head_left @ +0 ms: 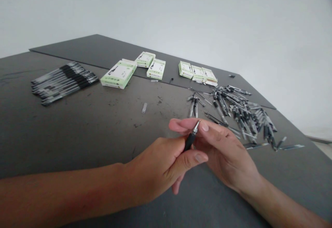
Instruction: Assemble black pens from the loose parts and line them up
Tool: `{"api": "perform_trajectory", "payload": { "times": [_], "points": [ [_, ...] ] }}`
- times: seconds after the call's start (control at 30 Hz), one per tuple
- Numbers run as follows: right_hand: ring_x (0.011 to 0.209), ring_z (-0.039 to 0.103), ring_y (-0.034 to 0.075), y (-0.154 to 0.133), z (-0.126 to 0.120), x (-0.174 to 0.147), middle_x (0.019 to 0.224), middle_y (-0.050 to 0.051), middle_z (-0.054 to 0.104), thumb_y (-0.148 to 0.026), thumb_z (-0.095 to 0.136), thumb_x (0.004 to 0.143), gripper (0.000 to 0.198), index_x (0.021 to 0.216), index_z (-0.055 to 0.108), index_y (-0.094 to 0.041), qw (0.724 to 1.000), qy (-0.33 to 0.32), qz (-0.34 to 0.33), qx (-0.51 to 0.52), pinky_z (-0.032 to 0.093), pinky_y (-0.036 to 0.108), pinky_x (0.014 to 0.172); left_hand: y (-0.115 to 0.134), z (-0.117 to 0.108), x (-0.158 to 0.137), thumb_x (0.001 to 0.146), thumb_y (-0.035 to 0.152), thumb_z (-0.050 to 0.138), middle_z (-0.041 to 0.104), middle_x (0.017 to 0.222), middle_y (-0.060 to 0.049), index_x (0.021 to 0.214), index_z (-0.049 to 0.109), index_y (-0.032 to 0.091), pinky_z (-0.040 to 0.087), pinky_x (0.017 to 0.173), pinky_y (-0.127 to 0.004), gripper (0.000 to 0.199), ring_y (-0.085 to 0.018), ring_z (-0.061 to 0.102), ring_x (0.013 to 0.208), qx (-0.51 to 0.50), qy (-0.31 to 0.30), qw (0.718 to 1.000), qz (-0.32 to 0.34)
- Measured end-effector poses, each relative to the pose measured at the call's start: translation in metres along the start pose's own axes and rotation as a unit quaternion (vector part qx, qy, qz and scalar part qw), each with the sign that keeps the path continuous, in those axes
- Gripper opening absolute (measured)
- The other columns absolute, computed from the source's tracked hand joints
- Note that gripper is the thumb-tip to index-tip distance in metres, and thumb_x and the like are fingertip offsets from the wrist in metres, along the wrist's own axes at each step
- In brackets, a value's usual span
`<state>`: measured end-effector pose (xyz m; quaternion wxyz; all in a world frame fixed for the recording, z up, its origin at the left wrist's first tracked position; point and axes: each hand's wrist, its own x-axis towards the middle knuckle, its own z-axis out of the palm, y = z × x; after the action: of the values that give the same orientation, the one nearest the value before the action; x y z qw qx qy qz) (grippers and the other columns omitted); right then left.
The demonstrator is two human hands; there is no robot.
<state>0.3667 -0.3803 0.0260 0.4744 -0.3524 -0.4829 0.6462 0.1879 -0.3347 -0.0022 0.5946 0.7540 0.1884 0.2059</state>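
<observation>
Between my two hands is a pen (190,140) with a black grip and a silver cone tip pointing up and away from me. My left hand (166,162) is closed around its barrel, thumb stretched along the near side. The thumb and fingers of my right hand (225,148) pinch at the metal tip. The rest of the barrel is hidden in my hands. Just beyond my right hand lies a loose heap of pen parts (243,117), with clear barrels, black grips and thin refills.
A neat row of pens (64,82) lies at the left. Several pale green pen boxes (119,74) stand along the middle and back. A small clear cap (144,108) rests on the dark table (77,138). A raised board edge (88,63) crosses behind.
</observation>
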Motion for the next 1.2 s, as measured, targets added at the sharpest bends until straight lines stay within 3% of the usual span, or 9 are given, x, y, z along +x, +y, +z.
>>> {"api": "perform_trajectory", "payload": {
  "times": [0.1, 0.17, 0.27, 0.4, 0.47, 0.6, 0.8, 1.0, 1.2],
  "points": [
    [0.096, 0.079, 0.021, 0.002, -0.004, 0.003, 0.107, 0.003, 0.085, -0.041, 0.083, 0.094, 0.011, 0.097, 0.087, -0.032, 0.989, 0.107, -0.047, -0.087, 0.063, 0.035, 0.091, -0.001, -0.001, 0.000, 0.111, 0.066, 0.038, 0.058, 0.052, 0.005, 0.080, 0.050, 0.023, 0.046, 0.055, -0.023, 0.054, -0.013, 0.059, 0.048, 0.015, -0.006, 1.000, -0.007],
    [0.107, 0.077, 0.024, 0.004, -0.006, 0.004, 0.092, 0.002, 0.083, -0.048, 0.090, 0.085, 0.019, 0.085, 0.084, -0.030, 0.983, 0.136, -0.067, -0.101, 0.060, 0.038, 0.099, -0.002, -0.001, 0.000, 0.111, 0.067, 0.038, 0.059, 0.052, 0.005, 0.081, 0.051, 0.023, 0.046, 0.056, -0.024, 0.056, -0.013, 0.061, 0.048, 0.031, -0.015, 0.999, -0.013],
    [0.116, 0.075, 0.028, 0.005, -0.003, 0.004, 0.111, 0.007, 0.084, -0.070, 0.069, 0.095, 0.044, 0.103, 0.085, -0.029, 0.990, 0.107, -0.058, -0.064, 0.060, 0.043, 0.103, -0.001, -0.001, 0.000, 0.111, 0.069, 0.035, 0.061, 0.050, 0.004, 0.081, 0.052, 0.023, 0.047, 0.057, -0.024, 0.058, -0.014, 0.062, 0.049, 0.038, -0.002, 0.999, -0.015],
    [0.082, 0.081, 0.027, 0.002, 0.001, 0.001, 0.110, 0.008, 0.084, -0.064, 0.051, 0.106, 0.051, 0.138, 0.076, -0.032, 0.999, -0.007, 0.032, 0.008, 0.067, 0.044, 0.072, 0.000, 0.000, 0.000, 0.112, 0.069, 0.033, 0.058, 0.048, 0.004, 0.079, 0.051, 0.023, 0.047, 0.055, -0.024, 0.060, -0.014, 0.060, 0.046, 0.027, 0.026, 0.999, -0.003],
    [0.075, 0.080, 0.025, 0.001, 0.000, 0.001, 0.105, 0.006, 0.085, -0.055, 0.060, 0.106, 0.039, 0.132, 0.080, -0.034, 1.000, -0.011, 0.025, -0.003, 0.066, 0.041, 0.070, 0.000, 0.001, 0.000, 0.111, 0.071, 0.032, 0.058, 0.047, 0.004, 0.077, 0.051, 0.023, 0.046, 0.053, -0.024, 0.061, -0.014, 0.060, 0.046, 0.021, 0.025, 0.999, -0.003],
    [0.101, 0.080, 0.022, 0.000, -0.004, 0.002, 0.112, 0.003, 0.086, -0.043, 0.078, 0.098, 0.016, 0.105, 0.089, -0.034, 0.991, 0.085, -0.041, -0.093, 0.063, 0.039, 0.097, -0.001, 0.001, 0.000, 0.112, 0.068, 0.035, 0.058, 0.047, 0.004, 0.073, 0.051, 0.023, 0.046, 0.054, -0.024, 0.061, -0.013, 0.060, 0.047, 0.023, 0.019, 1.000, -0.008],
    [0.102, 0.079, 0.023, 0.001, -0.002, 0.001, 0.095, 0.003, 0.085, -0.043, 0.085, 0.091, 0.011, 0.091, 0.089, -0.033, 0.986, 0.129, -0.022, -0.107, 0.063, 0.034, 0.091, 0.000, -0.001, -0.001, 0.112, 0.063, 0.038, 0.057, 0.047, 0.005, 0.073, 0.052, 0.023, 0.046, 0.056, -0.024, 0.058, -0.012, 0.059, 0.046, 0.038, 0.010, 0.999, -0.006],
    [0.109, 0.079, 0.023, 0.004, -0.003, 0.002, 0.134, 0.004, 0.080, -0.048, 0.066, 0.106, 0.029, 0.124, 0.084, -0.036, 0.996, 0.042, -0.043, -0.058, 0.063, 0.041, 0.096, 0.001, -0.003, 0.002, 0.113, 0.066, 0.031, 0.057, 0.046, 0.005, 0.075, 0.049, 0.024, 0.045, 0.051, -0.023, 0.060, -0.012, 0.056, 0.042, 0.026, 0.005, 1.000, -0.005],
    [0.138, 0.067, 0.023, 0.000, -0.010, 0.002, 0.131, 0.001, 0.081, -0.040, 0.070, 0.105, 0.019, 0.114, 0.087, -0.038, 0.986, 0.064, -0.074, -0.137, 0.049, 0.045, 0.122, 0.000, -0.001, 0.000, 0.111, 0.070, 0.031, 0.057, 0.046, 0.004, 0.073, 0.049, 0.023, 0.047, 0.055, -0.024, 0.063, -0.013, 0.058, 0.045, 0.036, 0.016, 0.999, -0.003]
  ]
}}
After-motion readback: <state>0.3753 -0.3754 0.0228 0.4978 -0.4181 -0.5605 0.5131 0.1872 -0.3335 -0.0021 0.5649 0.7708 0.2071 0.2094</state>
